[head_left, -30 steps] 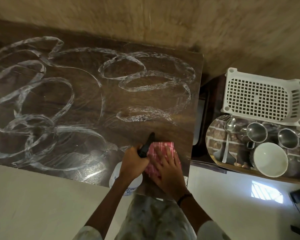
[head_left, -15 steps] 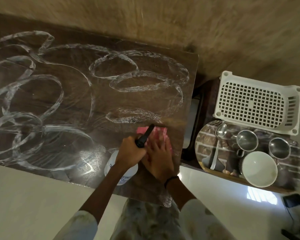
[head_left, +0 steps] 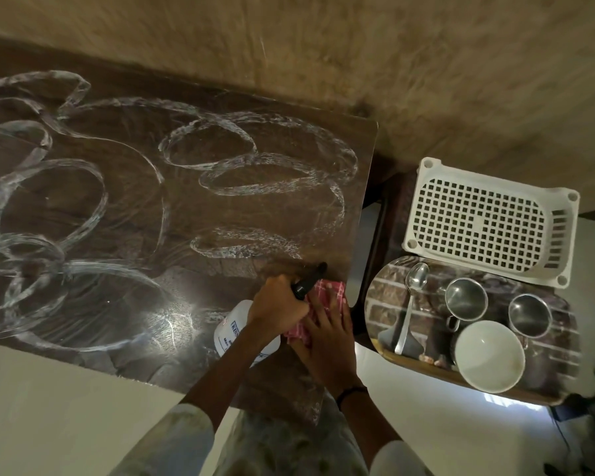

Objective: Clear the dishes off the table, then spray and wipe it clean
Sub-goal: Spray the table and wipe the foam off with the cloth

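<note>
Both hands work close together at the near right corner of the dark wooden table (head_left: 124, 207). Left hand (head_left: 277, 309) is clenched round the neck of a white spray bottle (head_left: 234, 333), whose black nozzle (head_left: 309, 280) pokes out past the knuckles, pointing away and to the right. Bottle body hangs below the fist, printed label partly readable, no more. Right hand (head_left: 327, 341) lies flat, fingers spread, pressing a pink checked cloth (head_left: 327, 297) onto the tabletop; cloth touches the left hand's knuckles and reaches almost to the table's right edge. Dark band on the right wrist.

Left of and beyond the hands: tabletop covered in whitish looping smear trails (head_left: 261, 180), wet sheen just left of the bottle.

Right of the hands, across a gap: an oval tray (head_left: 385, 304) holding a white bowl (head_left: 490, 355), two steel cups (head_left: 466, 299) (head_left: 529, 316) and a spoon (head_left: 409, 310). Beyond the tray, touching its far rim: a white perforated plastic basket (head_left: 488, 218).

Farthest: a rough tan wall (head_left: 358, 46).
</note>
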`<action>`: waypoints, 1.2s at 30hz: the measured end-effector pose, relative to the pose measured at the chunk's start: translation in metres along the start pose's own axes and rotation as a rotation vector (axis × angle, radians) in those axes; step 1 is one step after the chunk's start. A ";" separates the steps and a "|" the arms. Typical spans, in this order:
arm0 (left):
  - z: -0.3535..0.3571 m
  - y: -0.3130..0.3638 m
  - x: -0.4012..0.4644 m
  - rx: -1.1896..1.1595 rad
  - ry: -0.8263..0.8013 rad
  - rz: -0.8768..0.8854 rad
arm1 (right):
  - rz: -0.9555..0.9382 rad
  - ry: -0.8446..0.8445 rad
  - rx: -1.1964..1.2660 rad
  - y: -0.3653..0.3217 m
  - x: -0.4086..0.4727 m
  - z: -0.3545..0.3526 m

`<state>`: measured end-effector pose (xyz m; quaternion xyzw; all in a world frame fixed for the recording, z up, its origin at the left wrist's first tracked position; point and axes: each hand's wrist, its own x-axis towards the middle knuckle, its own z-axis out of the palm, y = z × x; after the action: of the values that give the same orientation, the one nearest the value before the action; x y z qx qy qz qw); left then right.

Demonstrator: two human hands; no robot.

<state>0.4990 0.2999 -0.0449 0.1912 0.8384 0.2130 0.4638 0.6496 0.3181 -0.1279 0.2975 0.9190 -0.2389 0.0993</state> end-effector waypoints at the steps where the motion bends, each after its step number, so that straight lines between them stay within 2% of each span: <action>1: 0.001 0.000 0.002 -0.013 0.013 -0.014 | -0.001 0.007 0.007 0.000 0.000 0.001; 10: -0.011 -0.009 0.004 -0.083 0.127 -0.085 | 0.117 0.085 0.080 0.002 0.019 -0.008; 16: -0.027 -0.020 0.008 -0.245 0.218 -0.101 | 0.238 0.168 0.065 -0.001 0.082 -0.029; 21: -0.038 -0.026 0.010 -0.330 0.293 -0.089 | 0.058 0.125 0.005 -0.016 0.117 -0.031; 25: -0.047 -0.022 0.012 -0.325 0.258 -0.092 | -0.151 0.041 -0.011 -0.019 0.088 -0.019; 27: -0.051 -0.019 0.014 -0.351 0.247 -0.089 | -0.189 0.014 -0.049 -0.007 0.068 -0.017; 30: -0.060 -0.017 0.018 -0.344 0.239 -0.095 | -0.031 0.092 -0.051 0.011 0.062 -0.025; 33: -0.070 -0.015 0.026 -0.332 0.225 -0.074 | 0.166 0.148 -0.025 0.012 0.093 -0.038; 36: -0.078 -0.015 0.037 -0.307 0.210 -0.066 | 0.221 0.179 -0.012 -0.005 0.134 -0.049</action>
<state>0.4116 0.2926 -0.0406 0.0673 0.8457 0.3419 0.4042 0.5369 0.4055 -0.1273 0.4164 0.8873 -0.1934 0.0443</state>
